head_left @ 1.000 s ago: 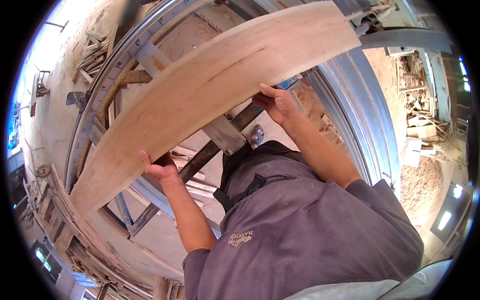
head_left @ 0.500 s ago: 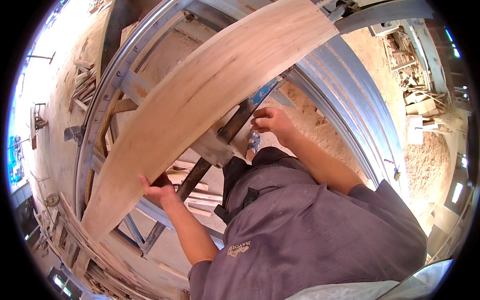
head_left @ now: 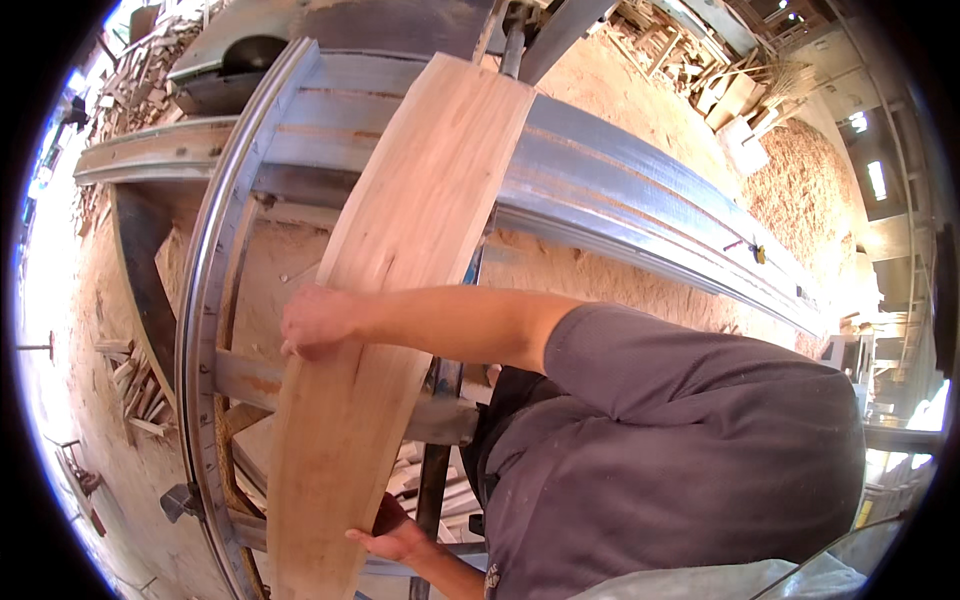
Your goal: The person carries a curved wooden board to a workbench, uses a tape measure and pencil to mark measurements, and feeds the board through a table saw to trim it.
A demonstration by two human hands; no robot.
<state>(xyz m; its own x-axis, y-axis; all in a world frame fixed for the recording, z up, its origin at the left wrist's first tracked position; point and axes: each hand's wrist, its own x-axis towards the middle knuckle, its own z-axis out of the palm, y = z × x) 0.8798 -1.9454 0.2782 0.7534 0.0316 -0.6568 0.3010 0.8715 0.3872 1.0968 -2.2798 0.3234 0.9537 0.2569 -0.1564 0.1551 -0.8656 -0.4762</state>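
Observation:
A long, pale wooden board (head_left: pixel 410 220) lies lengthwise across the metal frame of a sliding-table machine. Its right-hand edge is gripped low down by my left hand (head_left: pixel 398 538), thumb on top and fingers going underneath. My right arm reaches across the board, and my right hand (head_left: pixel 322 318) is closed over the opposite edge, around the middle of its length. The fingertips of both hands are partly hidden. At its top end the board rests by the silvery sliding table (head_left: pixel 610 190).
A curved-looking metal fence rail (head_left: pixel 200 330) with a dark stop (head_left: pixel 182 502) runs left of the board. Beyond lies a dark machine top (head_left: pixel 400 28). Scrap wood (head_left: pixel 715 85) and a sawdust heap (head_left: pixel 810 180) are at the far right; more offcuts (head_left: pixel 140 385) lie on the left floor.
My right hand has moved from beside my body, across the board, to its far edge. My left hand keeps its hold. My view has turned, so the board appears more upright.

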